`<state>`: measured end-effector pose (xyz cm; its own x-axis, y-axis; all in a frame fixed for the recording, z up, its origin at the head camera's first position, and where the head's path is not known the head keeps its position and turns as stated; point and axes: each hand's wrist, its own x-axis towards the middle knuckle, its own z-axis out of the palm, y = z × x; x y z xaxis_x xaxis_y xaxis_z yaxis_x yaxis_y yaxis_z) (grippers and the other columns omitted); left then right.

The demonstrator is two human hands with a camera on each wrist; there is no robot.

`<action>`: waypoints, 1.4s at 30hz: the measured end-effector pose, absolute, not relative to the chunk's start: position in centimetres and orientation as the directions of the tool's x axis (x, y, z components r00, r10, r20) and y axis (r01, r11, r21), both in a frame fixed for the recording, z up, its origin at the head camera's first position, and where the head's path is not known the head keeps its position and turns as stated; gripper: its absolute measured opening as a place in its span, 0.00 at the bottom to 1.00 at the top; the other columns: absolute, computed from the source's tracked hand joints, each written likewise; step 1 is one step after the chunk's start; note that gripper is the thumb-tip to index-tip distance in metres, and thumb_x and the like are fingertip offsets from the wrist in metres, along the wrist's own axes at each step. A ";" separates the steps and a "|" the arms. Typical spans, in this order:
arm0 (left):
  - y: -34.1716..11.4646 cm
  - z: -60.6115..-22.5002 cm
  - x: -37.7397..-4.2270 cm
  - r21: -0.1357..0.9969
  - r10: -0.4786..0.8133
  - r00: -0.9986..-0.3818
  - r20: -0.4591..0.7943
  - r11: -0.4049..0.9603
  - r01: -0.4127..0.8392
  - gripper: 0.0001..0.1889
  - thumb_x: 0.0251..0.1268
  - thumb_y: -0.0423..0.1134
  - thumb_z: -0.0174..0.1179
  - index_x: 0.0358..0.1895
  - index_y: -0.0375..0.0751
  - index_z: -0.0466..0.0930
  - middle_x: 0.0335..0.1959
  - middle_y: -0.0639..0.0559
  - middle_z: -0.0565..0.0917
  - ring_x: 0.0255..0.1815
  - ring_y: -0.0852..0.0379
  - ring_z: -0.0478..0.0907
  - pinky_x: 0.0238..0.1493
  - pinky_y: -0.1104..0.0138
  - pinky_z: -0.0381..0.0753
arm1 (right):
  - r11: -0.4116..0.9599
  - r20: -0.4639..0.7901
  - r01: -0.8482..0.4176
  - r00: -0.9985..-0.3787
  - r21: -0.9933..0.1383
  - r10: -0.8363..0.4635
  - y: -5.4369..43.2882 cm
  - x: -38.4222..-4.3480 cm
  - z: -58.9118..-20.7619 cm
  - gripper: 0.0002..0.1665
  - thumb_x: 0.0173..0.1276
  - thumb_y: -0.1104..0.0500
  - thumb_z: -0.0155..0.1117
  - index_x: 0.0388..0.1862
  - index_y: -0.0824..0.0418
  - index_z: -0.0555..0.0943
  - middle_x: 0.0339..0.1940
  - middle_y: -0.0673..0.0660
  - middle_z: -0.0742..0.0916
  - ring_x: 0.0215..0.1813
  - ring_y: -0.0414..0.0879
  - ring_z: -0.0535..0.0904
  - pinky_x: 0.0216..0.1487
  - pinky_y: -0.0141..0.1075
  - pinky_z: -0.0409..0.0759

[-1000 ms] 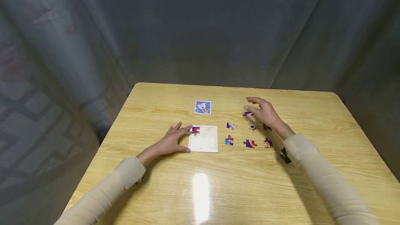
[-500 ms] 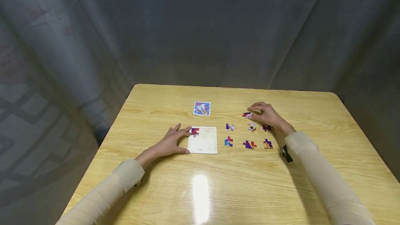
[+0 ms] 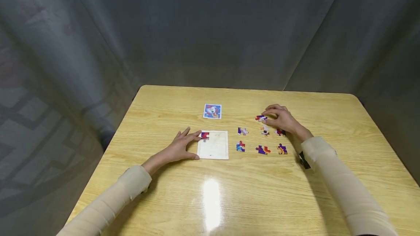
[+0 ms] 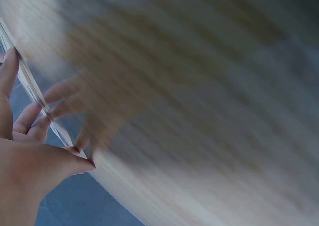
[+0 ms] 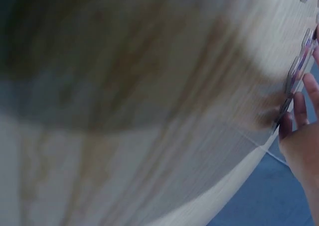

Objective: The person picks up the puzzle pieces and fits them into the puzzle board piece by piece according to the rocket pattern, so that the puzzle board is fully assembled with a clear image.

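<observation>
My left hand (image 3: 178,148) rests at the left side of a white square puzzle tray (image 3: 216,146), thumb by its near corner and index finger by its far left. In the tray's far left corner lies a red and purple puzzle piece (image 3: 205,136). My right hand (image 3: 280,118) pinches a purple, red and white puzzle piece (image 3: 260,118) between thumb and index finger, at the table's surface. In the right wrist view the fingers (image 5: 299,109) sit right beside the row of pieces. Below that hand lie a white piece with a dark eye (image 3: 265,131) and a dark red piece (image 3: 280,132).
A picture card (image 3: 212,111) lies beyond the tray. More loose pieces are spread to its right: a purple-white one (image 3: 242,131), a blue-red one (image 3: 241,146), a purple-red one (image 3: 263,150) and a purple-yellow one (image 3: 282,149). Grey curtains (image 3: 210,32) hang behind the wooden table (image 3: 164,199).
My right hand has come down onto the far puzzle piece, its thumb and index finger closing around it. The left hand stays at the tray.
</observation>
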<state>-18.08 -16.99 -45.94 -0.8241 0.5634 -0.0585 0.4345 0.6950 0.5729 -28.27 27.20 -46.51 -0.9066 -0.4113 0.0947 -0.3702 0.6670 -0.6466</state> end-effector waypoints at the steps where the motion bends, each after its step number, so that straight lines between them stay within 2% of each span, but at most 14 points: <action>1: -17.0 -45.9 -18.1 0.572 0.562 -0.825 -0.060 0.697 0.433 0.36 0.51 0.52 0.72 0.63 0.42 0.73 0.76 0.51 0.57 0.77 0.39 0.38 0.72 0.41 0.33 | 0.672 0.100 -0.375 -0.906 -0.639 -0.410 27.2 -28.3 -46.5 0.22 0.64 0.55 0.69 0.55 0.65 0.81 0.62 0.65 0.72 0.62 0.64 0.60 0.59 0.61 0.58; 13: -17.0 -46.1 -17.7 0.585 0.564 -0.824 -0.055 0.687 0.431 0.35 0.51 0.51 0.72 0.63 0.41 0.73 0.76 0.50 0.58 0.77 0.38 0.38 0.72 0.39 0.33 | 0.729 0.226 -0.471 -0.881 -0.497 -0.415 26.6 -27.8 -47.0 0.15 0.63 0.57 0.70 0.45 0.64 0.83 0.53 0.63 0.80 0.54 0.61 0.67 0.54 0.59 0.62; 18: -16.8 -46.0 -17.6 0.585 0.566 -0.823 -0.049 0.684 0.436 0.35 0.51 0.51 0.72 0.63 0.41 0.73 0.75 0.49 0.59 0.77 0.37 0.40 0.71 0.39 0.34 | 0.766 0.254 -0.485 -0.874 -0.422 -0.414 26.4 -27.5 -46.9 0.16 0.61 0.55 0.71 0.43 0.64 0.83 0.47 0.62 0.83 0.52 0.59 0.70 0.51 0.58 0.65; 22: -16.5 -46.0 -17.7 0.579 0.578 -0.815 -0.042 0.679 0.451 0.35 0.51 0.51 0.72 0.63 0.41 0.73 0.75 0.48 0.60 0.76 0.36 0.40 0.71 0.38 0.34 | 0.802 0.255 -0.467 -0.882 -0.373 -0.395 26.4 -27.2 -46.7 0.18 0.61 0.54 0.71 0.44 0.65 0.82 0.41 0.61 0.84 0.45 0.55 0.73 0.47 0.52 0.68; 29: -16.1 -46.2 -17.9 0.578 0.572 -0.819 -0.047 0.684 0.445 0.35 0.51 0.51 0.72 0.63 0.42 0.73 0.75 0.50 0.59 0.77 0.38 0.39 0.72 0.40 0.33 | 0.832 0.304 -0.434 -0.891 -0.347 -0.338 26.7 -27.1 -46.3 0.19 0.60 0.54 0.71 0.44 0.65 0.82 0.36 0.59 0.84 0.38 0.52 0.75 0.42 0.48 0.70; 38: -16.0 -46.2 -18.2 0.577 0.575 -0.816 -0.052 0.684 0.445 0.36 0.51 0.51 0.72 0.63 0.41 0.73 0.76 0.51 0.58 0.77 0.38 0.38 0.72 0.41 0.32 | 0.816 0.371 -0.462 -0.867 -0.348 -0.332 26.7 -26.7 -46.0 0.18 0.58 0.57 0.72 0.45 0.66 0.81 0.40 0.60 0.83 0.42 0.54 0.76 0.44 0.51 0.71; 42: -15.9 -46.1 -18.3 0.580 0.576 -0.816 -0.056 0.683 0.443 0.36 0.51 0.51 0.72 0.63 0.41 0.73 0.76 0.51 0.58 0.77 0.39 0.38 0.72 0.41 0.31 | 0.810 0.423 -0.467 -0.853 -0.354 -0.306 26.3 -26.4 -45.7 0.18 0.56 0.59 0.73 0.43 0.66 0.82 0.37 0.60 0.84 0.41 0.54 0.77 0.41 0.50 0.71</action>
